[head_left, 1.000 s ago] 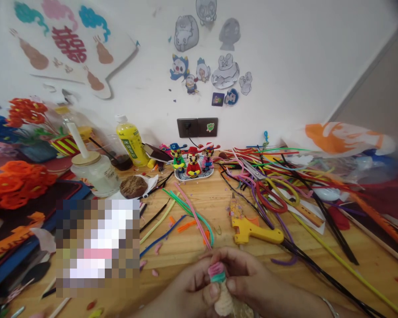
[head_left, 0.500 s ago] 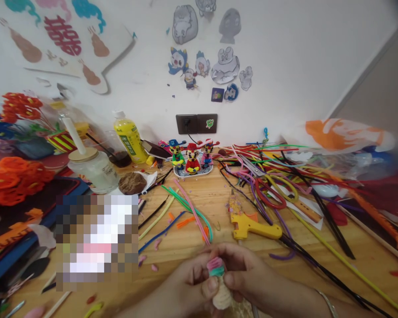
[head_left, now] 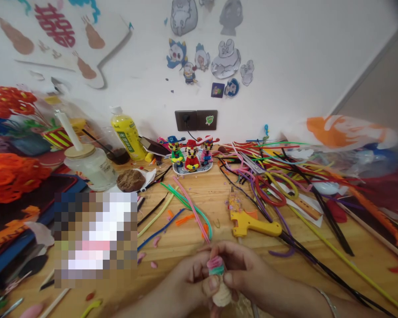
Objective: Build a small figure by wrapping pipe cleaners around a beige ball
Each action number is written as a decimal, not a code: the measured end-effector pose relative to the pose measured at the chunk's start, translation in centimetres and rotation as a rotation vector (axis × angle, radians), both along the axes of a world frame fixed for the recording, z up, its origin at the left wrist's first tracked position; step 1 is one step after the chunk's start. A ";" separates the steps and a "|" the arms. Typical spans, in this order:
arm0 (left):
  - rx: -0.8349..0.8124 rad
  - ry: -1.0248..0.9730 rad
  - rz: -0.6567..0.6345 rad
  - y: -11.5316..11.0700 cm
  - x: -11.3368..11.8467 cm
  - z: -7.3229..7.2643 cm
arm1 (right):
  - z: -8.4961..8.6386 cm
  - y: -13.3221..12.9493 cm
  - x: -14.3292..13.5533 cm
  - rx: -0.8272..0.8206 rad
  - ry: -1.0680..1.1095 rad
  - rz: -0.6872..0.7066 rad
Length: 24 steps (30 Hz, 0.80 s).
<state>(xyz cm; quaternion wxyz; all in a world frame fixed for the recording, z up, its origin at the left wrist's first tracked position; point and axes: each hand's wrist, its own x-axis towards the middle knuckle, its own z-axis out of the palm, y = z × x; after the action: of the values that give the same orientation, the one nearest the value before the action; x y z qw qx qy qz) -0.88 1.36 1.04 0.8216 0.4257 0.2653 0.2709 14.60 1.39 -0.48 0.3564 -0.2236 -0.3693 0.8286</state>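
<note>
A small rolled piece (head_left: 223, 295), cream below with teal and pink bands on top, stands upright between my two hands near the bottom centre. My left hand (head_left: 194, 280) pinches it from the left, the thumb pressed on its front. From the right, my right hand (head_left: 248, 274) grips it too, with thumb against its side and fingers curled behind the pink top. Just beyond my hands lies a yellow glue gun (head_left: 255, 225) with a crusted nozzle. Pink and green fuzzy stems (head_left: 194, 207) lie on the wooden table (head_left: 182, 260).
Three small figures (head_left: 191, 155) sit on a tray at the back. Tangled stems, red-handled scissors (head_left: 270, 192) and white paper cover the right side. On the left are a jar (head_left: 91, 168), a yellow bottle (head_left: 128, 134), a brown lump (head_left: 131, 180) and orange flowers (head_left: 11, 176).
The view has shifted slightly, so the wall and table items appear a little higher. Both hands keep hold of the rolled piece, which has barely moved.
</note>
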 end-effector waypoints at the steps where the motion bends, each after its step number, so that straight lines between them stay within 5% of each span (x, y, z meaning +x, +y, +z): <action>1: 0.006 0.004 -0.010 0.0 0.0 0.0 | 0.0 0.0 0.0 0.007 0.003 -0.005; 10: 0.022 0.001 -0.029 -0.2 -0.1 0.6 | 0.7 0.0 0.1 0.176 0.038 0.063; 24: 0.014 -0.005 -0.062 -0.2 -0.1 0.6 | 1.2 0.2 0.2 0.178 0.002 0.072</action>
<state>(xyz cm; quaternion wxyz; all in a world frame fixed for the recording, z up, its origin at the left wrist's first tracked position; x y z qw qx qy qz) -1.01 1.18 1.69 0.8271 0.4390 0.2481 0.2481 14.80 1.62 0.76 0.3450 -0.1767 -0.4490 0.8051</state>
